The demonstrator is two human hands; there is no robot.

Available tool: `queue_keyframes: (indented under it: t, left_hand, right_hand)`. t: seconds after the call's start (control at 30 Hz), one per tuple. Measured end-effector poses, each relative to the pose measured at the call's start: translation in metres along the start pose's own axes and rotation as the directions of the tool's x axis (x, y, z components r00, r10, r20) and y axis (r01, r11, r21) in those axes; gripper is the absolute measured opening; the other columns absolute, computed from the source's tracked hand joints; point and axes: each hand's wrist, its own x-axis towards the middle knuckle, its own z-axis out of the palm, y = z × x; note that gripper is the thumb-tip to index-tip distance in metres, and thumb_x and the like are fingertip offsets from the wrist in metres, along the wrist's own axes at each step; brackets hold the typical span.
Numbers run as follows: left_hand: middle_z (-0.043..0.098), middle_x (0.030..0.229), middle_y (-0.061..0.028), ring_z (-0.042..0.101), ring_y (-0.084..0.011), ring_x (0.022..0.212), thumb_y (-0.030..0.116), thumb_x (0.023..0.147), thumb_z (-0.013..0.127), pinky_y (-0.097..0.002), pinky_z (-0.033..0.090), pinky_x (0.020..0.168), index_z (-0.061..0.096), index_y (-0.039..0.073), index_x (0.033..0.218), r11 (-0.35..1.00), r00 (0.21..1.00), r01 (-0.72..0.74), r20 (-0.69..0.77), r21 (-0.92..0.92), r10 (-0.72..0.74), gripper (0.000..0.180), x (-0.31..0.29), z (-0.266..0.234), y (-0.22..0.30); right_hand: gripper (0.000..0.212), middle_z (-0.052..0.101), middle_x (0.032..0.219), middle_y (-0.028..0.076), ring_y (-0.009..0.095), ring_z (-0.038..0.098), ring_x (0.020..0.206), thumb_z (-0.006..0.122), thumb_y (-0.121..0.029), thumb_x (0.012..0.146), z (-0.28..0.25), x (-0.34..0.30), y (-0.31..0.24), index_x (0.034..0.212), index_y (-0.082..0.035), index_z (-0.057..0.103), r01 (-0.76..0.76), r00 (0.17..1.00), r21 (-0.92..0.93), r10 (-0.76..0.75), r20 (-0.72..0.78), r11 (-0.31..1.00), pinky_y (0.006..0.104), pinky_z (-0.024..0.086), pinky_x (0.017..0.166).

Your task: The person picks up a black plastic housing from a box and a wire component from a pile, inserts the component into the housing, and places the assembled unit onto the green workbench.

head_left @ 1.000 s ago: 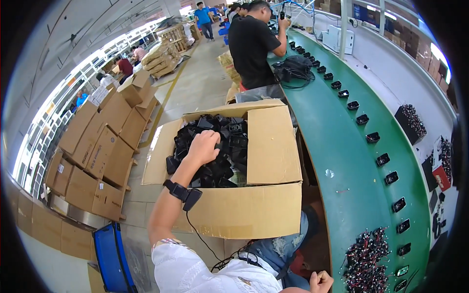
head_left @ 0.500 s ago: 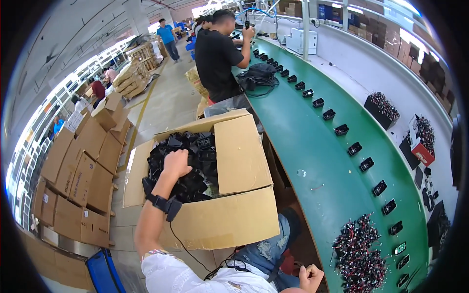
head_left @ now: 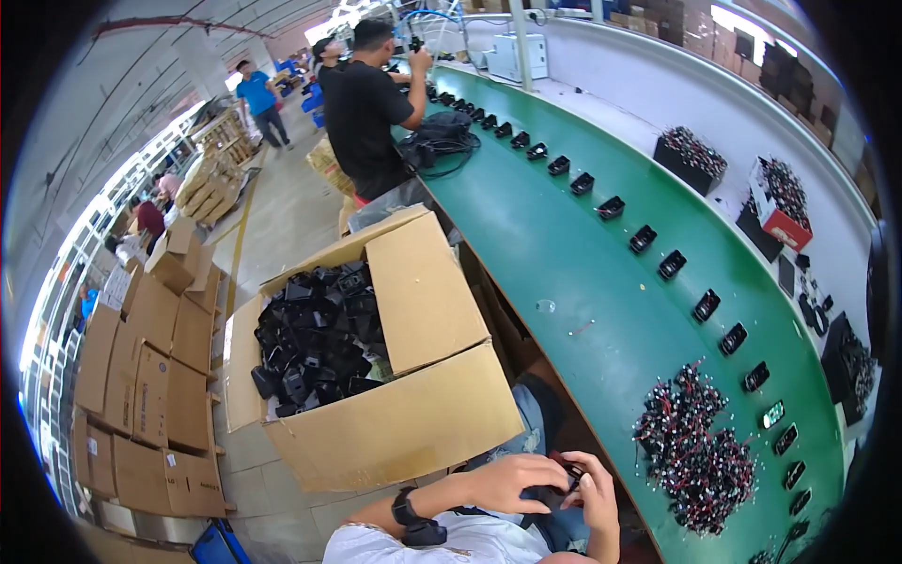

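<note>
My left hand, with a black band on its wrist, is closed over a small black plastic housing in front of my body. My right hand meets it there, thumb and fingers closed on the same dark piece. A bit of red shows at the piece, but the fingers cover most of it. To the left of my hands stands an open cardboard box full of similar black housings. On the green workbench, to the right, lies a heap of small parts with red and black wires.
A long row of black housings runs along the bench; one shows a lit green-white face. A black cable bundle lies farther up. A person in black works beyond the box. Stacked cartons stand left.
My left hand has come out of the box, moving right and nearer to my body, and now holds a black housing. My right hand has risen to meet it. The view has shifted.
</note>
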Motion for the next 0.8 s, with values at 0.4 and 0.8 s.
queue_keyframes:
  t: [0.4, 0.8]
  left_hand:
    - [0.058, 0.137, -0.011, 0.061, -0.0286, 0.117, 0.006, 0.081, 0.076, -0.04, 0.05, 0.095, 0.066, 0.006, 0.114, 0.948, 0.968, -0.233, 0.045, -0.216, 0.248, 0.035, 0.039, 0.018, -0.02]
    - [0.07, 0.087, -0.0104, 0.07, -0.0236, 0.066, 0.063, 0.102, 0.024, -0.0268, 0.052, 0.05, 0.059, 0.004, 0.12, -0.13, 0.768, 0.616, 0.629, -0.777, -0.122, 0.071, 0.061, 0.076, -0.065]
  right_hand:
    - [0.059, 0.065, 0.104, 0.011, 0.014, 0.064, 0.082, 0.075, -0.041, 0.08, -0.027, -0.035, 0.01, 0.112, 0.006, 0.059, 0.139, 0.974, 0.119, -0.114, -0.195, 0.983, 0.0252, 0.051, 0.069]
    - [0.042, 0.063, 0.094, 0.01, 0.021, 0.062, 0.078, 0.081, -0.017, 0.069, -0.03, -0.031, -0.032, 0.109, -0.006, 0.074, 0.166, 0.86, -0.726, -0.459, -0.225, 0.667, 0.03, 0.05, 0.071]
